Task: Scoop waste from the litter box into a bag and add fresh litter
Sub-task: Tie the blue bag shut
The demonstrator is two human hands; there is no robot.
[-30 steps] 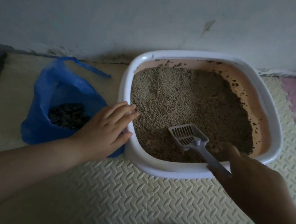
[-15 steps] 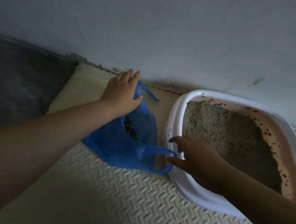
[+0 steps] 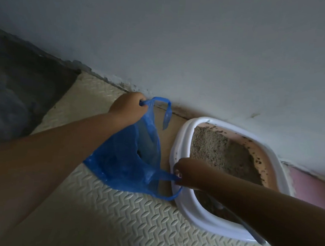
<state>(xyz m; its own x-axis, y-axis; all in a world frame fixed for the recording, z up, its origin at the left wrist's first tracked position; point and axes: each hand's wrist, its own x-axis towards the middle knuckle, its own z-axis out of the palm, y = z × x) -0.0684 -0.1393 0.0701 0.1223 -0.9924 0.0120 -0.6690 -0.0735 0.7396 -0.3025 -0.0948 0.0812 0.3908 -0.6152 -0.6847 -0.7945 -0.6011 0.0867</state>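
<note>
A blue plastic bag (image 3: 128, 162) hangs stretched between my two hands, left of the litter box. My left hand (image 3: 129, 107) grips the far handle near the wall. My right hand (image 3: 189, 172) pinches the near handle beside the box's left rim. The white litter box (image 3: 184, 132) with a pink inner wall holds grey-brown litter (image 3: 217, 151). A grey scoop handle (image 3: 250, 230) lies across the box's near rim, under my right forearm; its head is hidden.
A cream embossed foam mat (image 3: 112, 225) covers the floor. The pale wall (image 3: 200, 58) runs right behind the box and bag. A dark floor patch (image 3: 21, 93) lies at left and a pink mat tile (image 3: 307, 186) at right.
My right hand let go of the scoop and took the bag's near handle. My left hand left the box rim and closed on the far handle. The bag is lifted and pulled open.
</note>
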